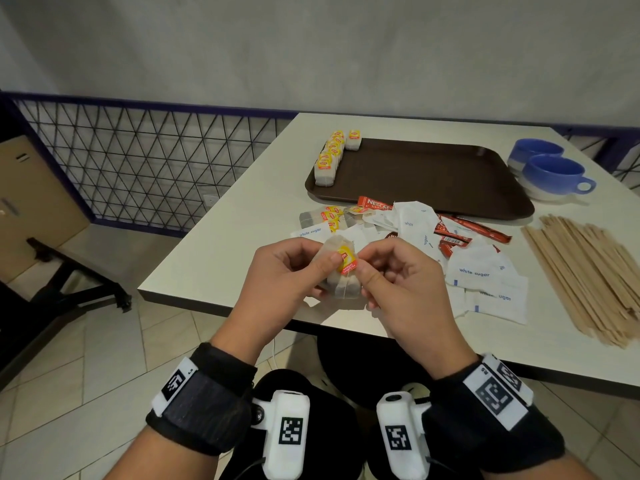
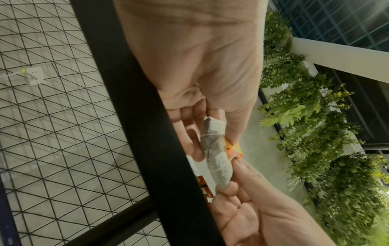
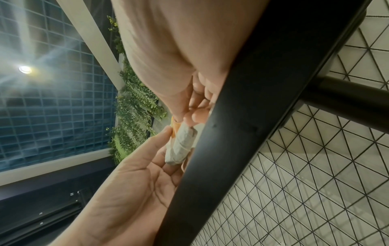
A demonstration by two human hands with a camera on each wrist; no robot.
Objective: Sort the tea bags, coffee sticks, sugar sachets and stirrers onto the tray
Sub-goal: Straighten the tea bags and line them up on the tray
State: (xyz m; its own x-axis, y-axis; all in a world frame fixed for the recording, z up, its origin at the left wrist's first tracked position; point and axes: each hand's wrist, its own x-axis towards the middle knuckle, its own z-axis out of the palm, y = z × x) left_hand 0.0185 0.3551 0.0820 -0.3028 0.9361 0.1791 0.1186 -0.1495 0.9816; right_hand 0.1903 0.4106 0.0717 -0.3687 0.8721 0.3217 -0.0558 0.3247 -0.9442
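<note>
Both hands meet above the near table [image 1: 221, 271] edge. Left hand [image 1: 284, 271] and right hand [image 1: 398, 282] each pinch one tea bag [image 1: 341, 271], thumbs on its yellow tag. Row of tea bags [image 1: 330, 157] sits on brown tray [image 1: 433, 174]; sugar sachets [image 1: 485, 275] and stirrers [image 1: 588, 271] lie off it.

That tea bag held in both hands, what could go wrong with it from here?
1. The left hand and right hand pinch the paper tea bag with the yellow tag beyond the white table's edge; a slip likely drops it to the floor.
2. Its thin string might unwind or snag.
</note>
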